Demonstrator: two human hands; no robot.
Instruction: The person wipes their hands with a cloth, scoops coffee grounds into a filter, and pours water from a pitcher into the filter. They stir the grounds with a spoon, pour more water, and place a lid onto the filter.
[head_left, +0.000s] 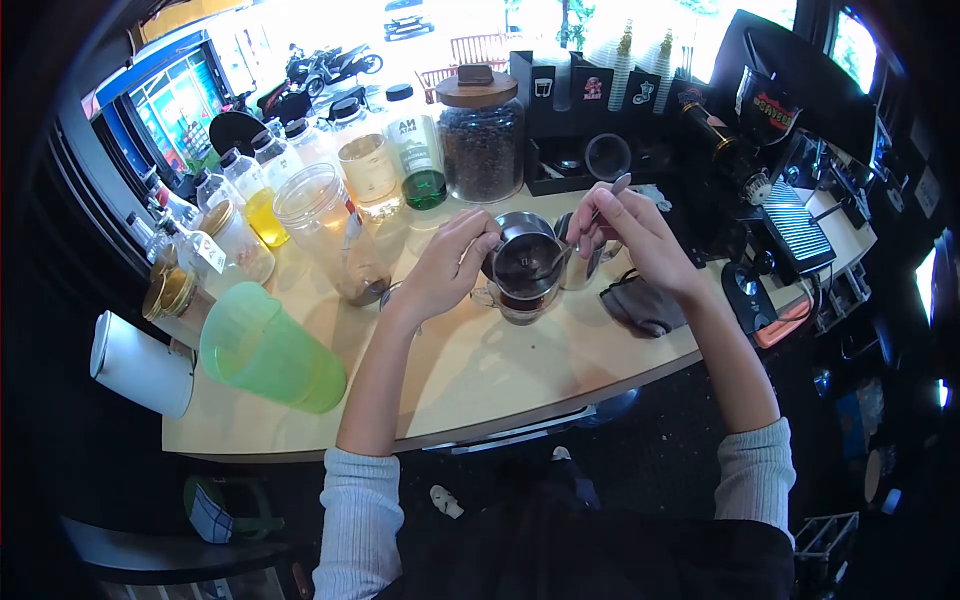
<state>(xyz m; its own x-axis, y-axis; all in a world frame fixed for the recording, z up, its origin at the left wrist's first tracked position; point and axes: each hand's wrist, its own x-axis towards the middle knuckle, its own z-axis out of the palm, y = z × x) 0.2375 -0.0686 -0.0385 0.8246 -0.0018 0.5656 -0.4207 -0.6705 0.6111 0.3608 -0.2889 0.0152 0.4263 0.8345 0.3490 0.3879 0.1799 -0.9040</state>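
My left hand (447,262) is closed on a round metal cup (523,224) with dark contents, tilted toward me. Between the fingers of my right hand (632,238) is a metal spoon (617,186), handle up. Its lower end reaches down to the metal cup's opening. Directly below the cup stands a clear glass cup (527,306) with dark brown liquid in it. Whether the two cups touch cannot be made out. Just behind my right fingers, a metal container (577,270) is partly hidden.
On the left stand a green pitcher (275,350), a clear jug (325,225) and several bottles. A lidded jar of coffee beans (482,145) and a black cup organizer (600,95) are at the back. A dark cloth (640,302) lies right, near a coffee machine (800,230).
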